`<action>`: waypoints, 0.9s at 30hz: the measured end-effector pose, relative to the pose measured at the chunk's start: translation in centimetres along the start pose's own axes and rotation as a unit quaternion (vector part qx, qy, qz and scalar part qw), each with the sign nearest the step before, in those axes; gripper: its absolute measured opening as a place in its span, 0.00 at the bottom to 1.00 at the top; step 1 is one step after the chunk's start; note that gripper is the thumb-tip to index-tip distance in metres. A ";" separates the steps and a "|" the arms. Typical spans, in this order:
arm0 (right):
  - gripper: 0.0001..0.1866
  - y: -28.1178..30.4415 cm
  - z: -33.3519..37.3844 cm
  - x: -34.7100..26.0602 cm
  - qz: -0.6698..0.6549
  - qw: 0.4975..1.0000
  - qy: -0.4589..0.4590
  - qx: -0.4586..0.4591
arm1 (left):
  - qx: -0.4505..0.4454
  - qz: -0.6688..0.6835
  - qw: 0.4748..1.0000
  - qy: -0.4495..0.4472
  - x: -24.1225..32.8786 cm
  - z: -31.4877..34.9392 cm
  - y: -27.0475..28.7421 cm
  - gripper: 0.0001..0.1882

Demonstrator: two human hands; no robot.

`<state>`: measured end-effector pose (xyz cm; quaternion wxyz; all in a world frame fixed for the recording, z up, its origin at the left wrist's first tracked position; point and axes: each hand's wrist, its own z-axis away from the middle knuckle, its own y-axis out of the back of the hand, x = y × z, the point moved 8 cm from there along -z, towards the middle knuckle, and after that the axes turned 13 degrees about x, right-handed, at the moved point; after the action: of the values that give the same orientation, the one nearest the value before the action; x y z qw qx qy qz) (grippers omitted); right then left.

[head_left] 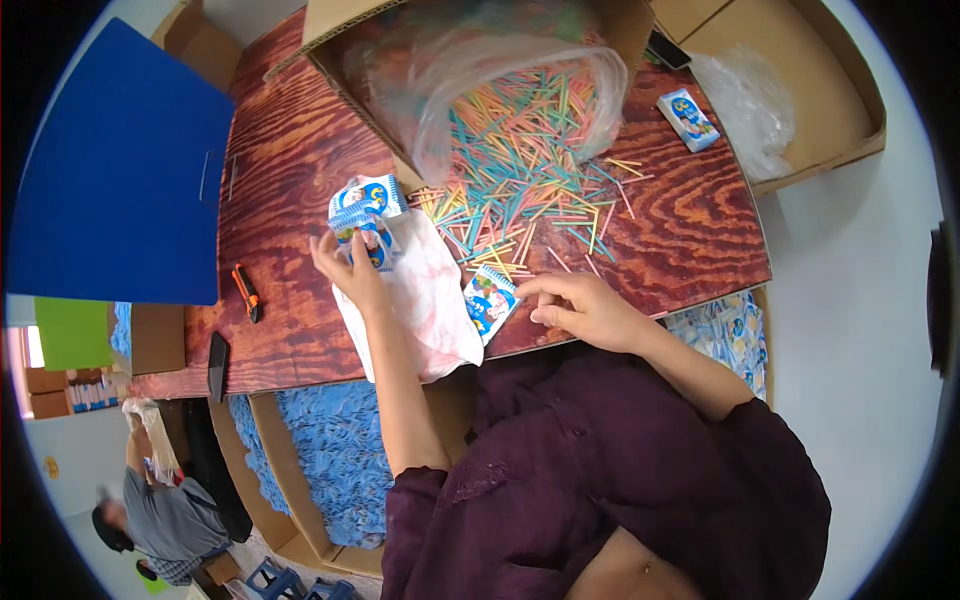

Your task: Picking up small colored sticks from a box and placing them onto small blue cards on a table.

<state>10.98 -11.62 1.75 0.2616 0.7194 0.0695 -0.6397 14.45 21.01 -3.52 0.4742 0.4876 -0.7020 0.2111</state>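
On the wood-patterned table, my left hand (350,275) is beside a small stack of blue-and-white printed packets (366,193), its fingers apart and touching the nearest one. A white cloth with pale pink marks (425,300) lies under and beside them. My right hand (590,308) has its index finger stretched out to the edge of another blue-and-white packet (490,302), with the thumb held apart. That packet lies at the cloth's right side. Beyond both hands, thin pastel sticks (530,150) spill from a plastic bag (425,125) in a tipped cardboard box (345,75).
An orange-and-black cutter (246,293) and a dark phone-like object (218,366) lie left. One packet (688,120) rests far right, near an open carton (840,100). Below the table edge, boxes hold blue wrappers (335,450) and printed packets (725,335). Another person (180,515) is lower left.
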 end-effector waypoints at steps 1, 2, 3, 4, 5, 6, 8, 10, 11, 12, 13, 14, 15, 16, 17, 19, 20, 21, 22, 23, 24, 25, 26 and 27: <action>0.15 0.4 0.0 0.6 -0.019 0.999 -0.034 0.003 | 0.010 0.009 1.000 -0.025 0.9 0.3 0.0 0.25; 0.16 0.9 -0.1 1.3 -0.039 0.997 -0.067 0.007 | 0.002 0.010 1.000 -0.020 2.3 0.8 -0.3 0.25; 0.14 1.4 -0.1 1.7 -0.028 0.997 -0.075 0.012 | 0.022 -0.047 0.995 -0.089 4.8 1.6 0.2 0.25; 0.14 1.5 -0.1 1.8 -0.029 0.997 -0.077 0.010 | 0.049 -0.107 0.980 -0.160 7.6 2.4 1.3 0.25; 0.14 1.8 -0.2 2.1 -0.022 0.997 -0.075 0.015 | 0.046 -0.103 0.973 -0.204 9.3 3.7 1.8 0.18; 0.14 1.7 -0.3 2.3 -0.016 0.997 -0.073 0.016 | -0.051 -0.084 0.984 -0.147 8.1 5.5 1.7 0.13; 0.14 1.4 -0.4 2.5 -0.021 0.997 -0.076 0.015 | -0.230 -0.048 0.961 -0.149 9.9 10.6 0.2 0.06; 0.14 0.4 -0.4 2.9 -0.045 0.994 -0.099 -0.002 | -0.307 -0.148 0.916 -0.213 11.4 13.8 -1.1 0.09; 0.14 -0.1 -0.6 2.7 -0.046 0.994 -0.098 -0.003 | -0.303 -0.161 0.918 -0.198 11.0 14.1 -0.9 0.09; 0.14 -0.5 -1.0 2.1 -0.022 0.997 -0.068 -0.008 | -0.299 -0.173 0.920 -0.184 10.5 14.3 -0.7 0.10; 0.14 -0.7 -1.3 1.5 0.005 0.999 -0.037 -0.013 | -0.296 -0.172 0.921 -0.185 10.3 14.5 -0.8 0.10; 0.14 -0.7 -1.3 1.4 0.007 0.999 -0.034 -0.013 | -0.298 -0.190 0.917 -0.187 10.0 14.6 -0.9 0.09; 0.14 -0.7 -1.3 1.2 0.012 1.000 -0.022 -0.011 | -0.300 -0.208 0.912 -0.189 9.7 14.7 -1.1 0.09; 0.13 -0.9 -1.4 1.1 0.016 1.000 -0.008 -0.007 | -0.298 -0.206 0.912 -0.195 9.4 14.6 -1.2 0.09; 0.13 -0.8 -1.6 1.1 0.007 1.000 -0.014 -0.003 | -0.311 -0.200 0.909 -0.193 8.9 14.6 -1.3 0.08; 0.13 -0.6 -1.9 1.8 0.005 1.000 -0.013 0.020 | -0.326 -0.190 0.905 -0.197 8.9 14.8 -1.3 0.07; 0.13 -0.4 -2.0 2.1 0.002 0.999 -0.017 0.037 | -0.287 -0.161 0.919 -0.217 9.7 14.6 -0.6 0.06; 0.13 -0.2 -2.3 2.0 0.004 0.999 -0.016 0.042 | -0.248 -0.133 0.930 -0.236 10.4 14.4 -0.1 0.06; 0.13 0.0 -2.5 2.2 -0.009 0.997 -0.056 0.045 | -0.249 -0.130 0.930 -0.236 11.0 14.5 -0.1 0.06; 0.14 -0.1 -2.6 2.5 -0.021 0.994 -0.095 0.046 | -0.224 -0.126 0.928 -0.269 12.5 14.5 0.3 0.06; 0.14 -0.4 -2.6 2.9 -0.020 0.994 -0.097 0.047 | -0.199 -0.123 0.925 -0.300 13.9 14.6 0.6 0.06; 0.14 -1.2 -2.7 3.1 -0.053 0.995 -0.072 0.037 | -0.201 -0.114 0.923 -0.308 14.6 14.8 0.6 0.07; 0.14 -1.9 -3.0 3.3 -0.086 0.995 -0.046 0.026 | -0.200 -0.112 0.923 -0.310 15.1 14.9 0.6 0.07; 0.10 -2.4 -3.1 3.8 -0.082 0.995 -0.044 0.042 | -0.209 -0.098 0.926 -0.300 15.4 15.1 0.4 0.08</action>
<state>13.33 -9.06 -2.44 0.1809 0.6929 0.0894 -0.6923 5.97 2.31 3.04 0.3505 0.4841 -0.7887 -0.1440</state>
